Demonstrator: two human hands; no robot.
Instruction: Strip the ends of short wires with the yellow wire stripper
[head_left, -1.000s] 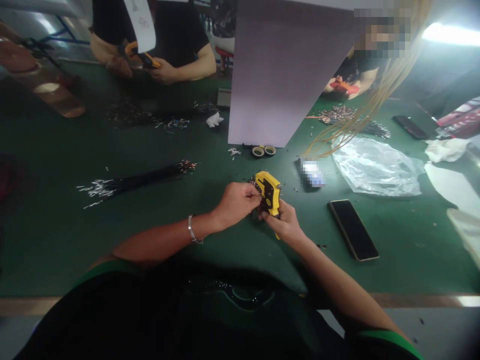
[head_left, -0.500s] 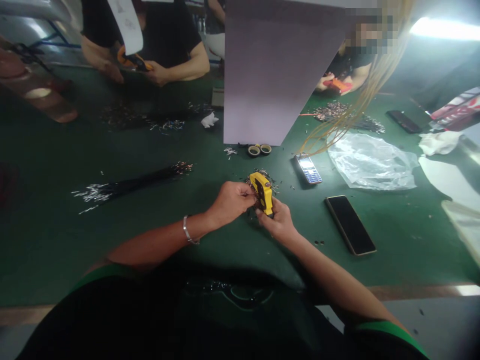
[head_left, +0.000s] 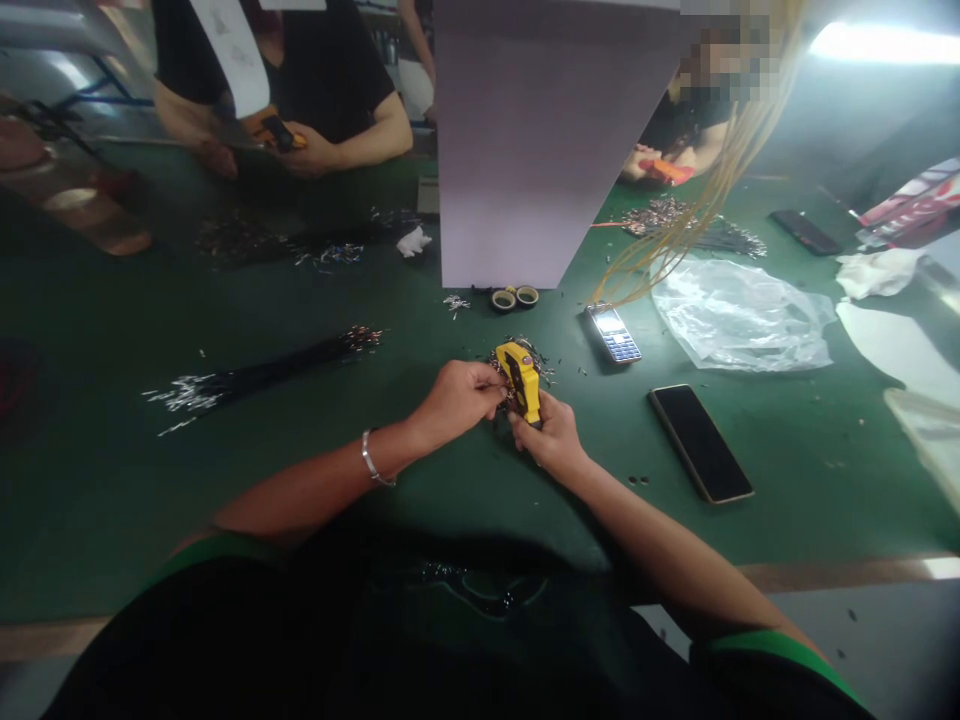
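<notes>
My right hand is wrapped round a yellow and black hand tool, held upright over the green table. Close against the tool's left side, my left hand is pinched; what lies between its fingertips is too small to make out. Small dark and metallic pieces lie scattered beneath and behind the tool. To the left rests a bundle of black wires, with silvery ends at its left and coppery ends at its right.
A tall grey panel stands behind two tape rolls. At right are a keypad phone, a black smartphone, a clear plastic bag and hanging yellowish wires. Two people work across the green table.
The view has shifted slightly. Both hands keep nearly the same pose at the yellow tool. Across the table, the person at left has turned the orange tool a little.
</notes>
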